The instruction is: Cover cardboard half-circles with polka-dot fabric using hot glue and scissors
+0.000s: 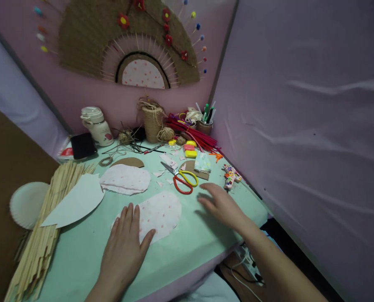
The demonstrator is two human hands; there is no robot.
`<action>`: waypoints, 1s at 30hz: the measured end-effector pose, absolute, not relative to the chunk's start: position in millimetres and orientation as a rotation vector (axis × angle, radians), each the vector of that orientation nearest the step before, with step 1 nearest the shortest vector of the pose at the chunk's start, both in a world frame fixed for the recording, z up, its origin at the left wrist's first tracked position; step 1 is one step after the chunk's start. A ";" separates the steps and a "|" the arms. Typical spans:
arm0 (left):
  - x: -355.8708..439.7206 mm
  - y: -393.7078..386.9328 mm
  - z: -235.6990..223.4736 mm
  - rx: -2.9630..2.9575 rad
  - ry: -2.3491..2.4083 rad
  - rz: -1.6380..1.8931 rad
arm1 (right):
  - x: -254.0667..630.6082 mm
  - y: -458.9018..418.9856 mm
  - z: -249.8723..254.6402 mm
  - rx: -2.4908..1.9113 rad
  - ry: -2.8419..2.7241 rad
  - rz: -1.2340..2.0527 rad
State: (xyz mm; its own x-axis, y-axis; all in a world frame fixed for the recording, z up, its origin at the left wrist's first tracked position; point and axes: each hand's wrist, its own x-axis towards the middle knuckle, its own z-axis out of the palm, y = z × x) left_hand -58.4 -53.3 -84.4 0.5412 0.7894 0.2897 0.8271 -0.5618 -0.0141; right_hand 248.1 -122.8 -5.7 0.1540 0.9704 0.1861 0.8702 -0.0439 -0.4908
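Note:
Flat on the table, a white rounded piece with pink-red dots (pixel 161 214) lies under my left hand (pixel 124 243), whose fingers are stretched out and pressed on its left part. My right hand (pixel 220 205) hovers over the cloth to the right, fingers apart, holding nothing. Close to its fingertips are scissors with one red and one yellow handle (pixel 185 180), blades spread a little. A second white dotted piece (pixel 125 179) sits behind my left hand. Pale paper scraps (pixel 160 173) are scattered around the scissors.
Wooden strips (pixel 38 239) and a white leaf-shaped sheet (pixel 76 201) lie at the left. A twine roll (pixel 153 123), a white bottle (pixel 97 128) and a pen holder (pixel 205 127) stand at the back. A glue gun (pixel 231 176) rests near the right edge. A decorated fan (pixel 89 42) hangs behind.

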 end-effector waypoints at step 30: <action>-59.2 -53.5 -85.5 -2.592 -1.358 -0.377 | 356.7 -109.5 -41.5 -2.658 -0.878 0.164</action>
State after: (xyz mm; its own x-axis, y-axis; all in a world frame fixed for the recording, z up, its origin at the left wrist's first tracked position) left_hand -59.2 -53.5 -85.5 0.5476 0.7772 0.3098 0.8257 -0.5619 -0.0497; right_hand 356.7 -109.5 -41.5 0.8028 0.5962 -0.0042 0.5573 -0.7529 -0.3501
